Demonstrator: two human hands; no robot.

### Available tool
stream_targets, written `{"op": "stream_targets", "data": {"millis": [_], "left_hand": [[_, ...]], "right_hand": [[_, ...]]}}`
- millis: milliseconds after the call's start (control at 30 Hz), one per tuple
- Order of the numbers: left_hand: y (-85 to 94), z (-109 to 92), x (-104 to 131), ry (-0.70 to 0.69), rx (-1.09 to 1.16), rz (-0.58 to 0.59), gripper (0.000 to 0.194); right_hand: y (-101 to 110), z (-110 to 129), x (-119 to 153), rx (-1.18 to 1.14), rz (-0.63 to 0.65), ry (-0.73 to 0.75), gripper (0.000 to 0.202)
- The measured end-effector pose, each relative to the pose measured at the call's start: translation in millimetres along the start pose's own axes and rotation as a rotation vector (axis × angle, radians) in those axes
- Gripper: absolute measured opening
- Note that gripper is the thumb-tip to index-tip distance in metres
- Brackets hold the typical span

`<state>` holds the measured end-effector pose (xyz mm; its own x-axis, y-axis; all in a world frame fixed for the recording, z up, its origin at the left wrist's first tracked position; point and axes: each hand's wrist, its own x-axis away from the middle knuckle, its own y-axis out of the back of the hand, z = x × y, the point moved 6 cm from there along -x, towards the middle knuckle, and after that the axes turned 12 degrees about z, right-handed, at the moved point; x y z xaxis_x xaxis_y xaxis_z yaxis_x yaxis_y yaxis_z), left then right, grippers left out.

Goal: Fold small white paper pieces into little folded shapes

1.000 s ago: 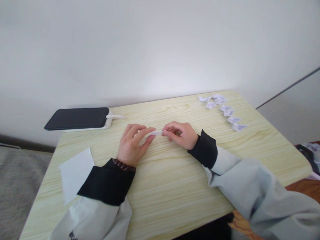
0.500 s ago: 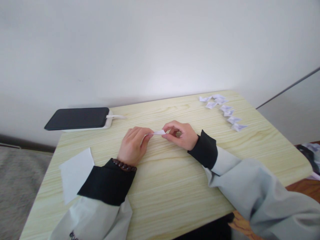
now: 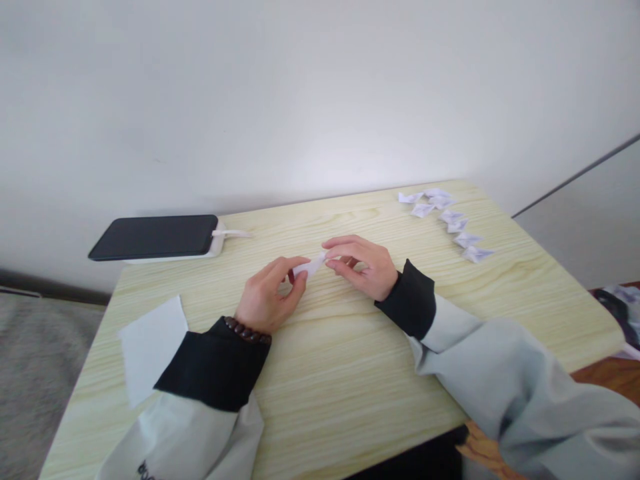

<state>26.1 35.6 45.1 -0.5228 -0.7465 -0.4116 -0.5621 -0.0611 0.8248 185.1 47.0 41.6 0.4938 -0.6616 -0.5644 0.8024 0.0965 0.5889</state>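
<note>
A small folded piece of white paper (image 3: pixel 311 267) is held just above the middle of the wooden table (image 3: pixel 340 373). My left hand (image 3: pixel 273 293), with a dark bead bracelet at the wrist, pinches its left end between thumb and fingers. At the other end, the thumb and fingertips of my right hand (image 3: pixel 363 265) close on the paper's narrow tip. Several folded white paper pieces (image 3: pixel 467 239), pointed at their ends, stand in a bent row at the back right.
A dark-screened phone (image 3: pixel 155 237) lies on a white block at the back left, with a white cable (image 3: pixel 235 233) plugged in. White paper sheets (image 3: pixel 150 350) lie beside my left sleeve. Behind the table rises a white wall (image 3: pixel 310 100).
The folded paper has turned from lying level to slanting, its right end up, and shows more of its face. My left fingers have shifted on it; my right fingers have moved to its tip.
</note>
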Motion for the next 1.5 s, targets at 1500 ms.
{"op": "stream_targets", "data": {"millis": [1500], "left_hand": [[-6.8,1.6,0.9,-0.126,-0.086,-0.005,0.011]], "right_hand": [[-10.0,-9.1,2.3,0.120,0.112,-0.081,0.011]]}}
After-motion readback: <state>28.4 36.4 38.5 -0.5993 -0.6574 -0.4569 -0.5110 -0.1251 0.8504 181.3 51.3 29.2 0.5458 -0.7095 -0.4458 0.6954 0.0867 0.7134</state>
